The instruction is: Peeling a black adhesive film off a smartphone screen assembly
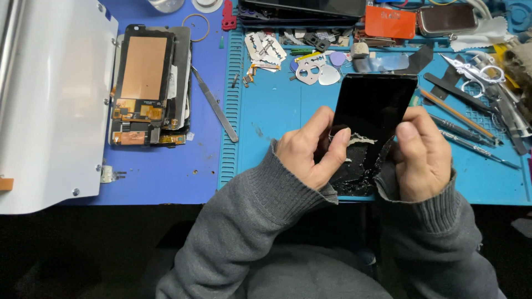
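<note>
A black phone screen panel [374, 105] with a shattered, flaking lower part is held tilted above the blue work mat [277, 116]. My left hand [310, 149] grips its left edge, thumb pressed on the cracked glass near a pale peeled strip. My right hand [422, 155] holds the right edge, fingers closed around it. Both arms wear grey knit sleeves. The panel's bottom edge is hidden behind my hands.
A stack of opened phone parts with a copper-coloured plate [145, 83] lies at the left, beside a white machine cover [50, 105]. Metal tweezers [215, 105] lie next to it. Picks, scissors [476, 72], screwdrivers [460, 119] and an orange card [390, 22] crowd the mat's back and right.
</note>
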